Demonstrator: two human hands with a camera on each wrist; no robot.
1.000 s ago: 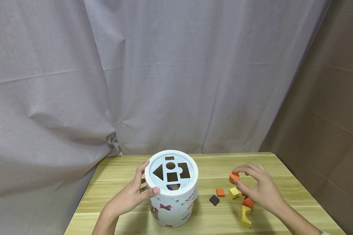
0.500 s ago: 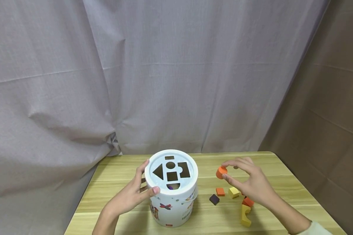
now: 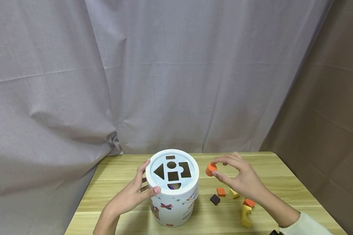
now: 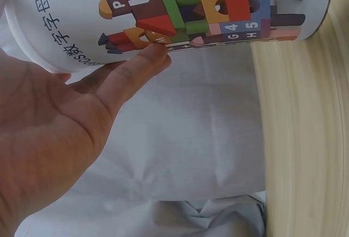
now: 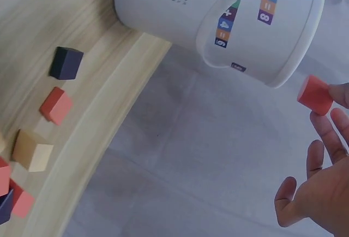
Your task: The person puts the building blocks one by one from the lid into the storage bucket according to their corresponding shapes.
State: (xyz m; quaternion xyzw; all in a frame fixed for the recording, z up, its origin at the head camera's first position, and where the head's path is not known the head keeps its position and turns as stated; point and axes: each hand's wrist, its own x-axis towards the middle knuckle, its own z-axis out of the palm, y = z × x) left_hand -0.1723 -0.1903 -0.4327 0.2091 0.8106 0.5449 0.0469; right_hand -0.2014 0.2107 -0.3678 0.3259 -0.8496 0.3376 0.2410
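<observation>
A white bucket (image 3: 171,209) with printed pictures stands upright on the wooden table, its pale lid (image 3: 161,160) cut with several shaped holes. My left hand (image 3: 129,195) holds its left side, thumb at the front of the rim and fingers along the wall. Printed blocks and letters show on the bucket wall in the left wrist view, under those fingertips. To the right of the bucket, my right hand (image 3: 244,178) pinches an orange cylinder block (image 3: 210,169) between thumb and fingers, above the table. In the right wrist view the cylinder (image 5: 315,95) is near the rim, apart from it.
Loose blocks lie right of the bucket: a dark block (image 3: 215,199), an orange block (image 3: 221,192), a yellow block (image 3: 233,193), a red-orange block (image 3: 249,202) and a yellow arch (image 3: 245,217). The bucket's handle (image 3: 196,195) hangs at its right side. Grey curtain (image 3: 176,81) stands behind the table.
My right hand has carried the orange cylinder leftward and slightly up, from over the loose blocks to closer beside the bucket. My left hand and the bucket have stayed in place.
</observation>
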